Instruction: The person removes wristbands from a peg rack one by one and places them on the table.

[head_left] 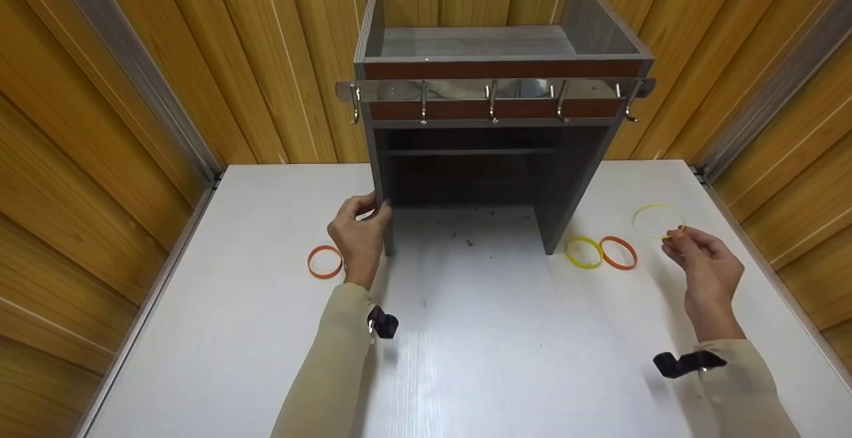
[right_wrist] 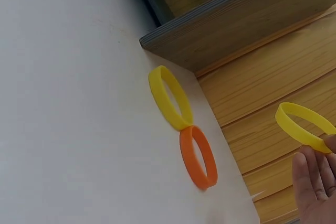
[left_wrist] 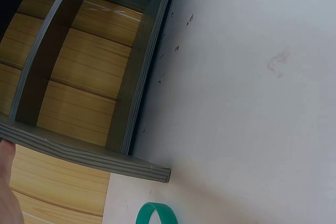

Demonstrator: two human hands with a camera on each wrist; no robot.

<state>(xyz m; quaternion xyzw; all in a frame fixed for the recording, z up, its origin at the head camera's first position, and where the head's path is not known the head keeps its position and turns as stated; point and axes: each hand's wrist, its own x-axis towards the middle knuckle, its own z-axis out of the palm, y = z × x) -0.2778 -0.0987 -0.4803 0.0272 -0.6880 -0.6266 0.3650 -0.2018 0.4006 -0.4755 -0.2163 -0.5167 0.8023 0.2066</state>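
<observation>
In the head view my right hand pinches a thin yellow wristband between thumb and fingers, above the right side of the table. The same yellow band appears at the right edge of the right wrist view. My left hand holds the front edge of the left side panel of a grey wooden shelf unit, thumb on the edge. Several silver hooks line a metal rail across the unit's front.
Right of the unit, a yellow wristband touches an orange wristband on the white table. Another orange wristband lies beside my left hand. A green wristband shows in the left wrist view. Wood-look walls enclose the table.
</observation>
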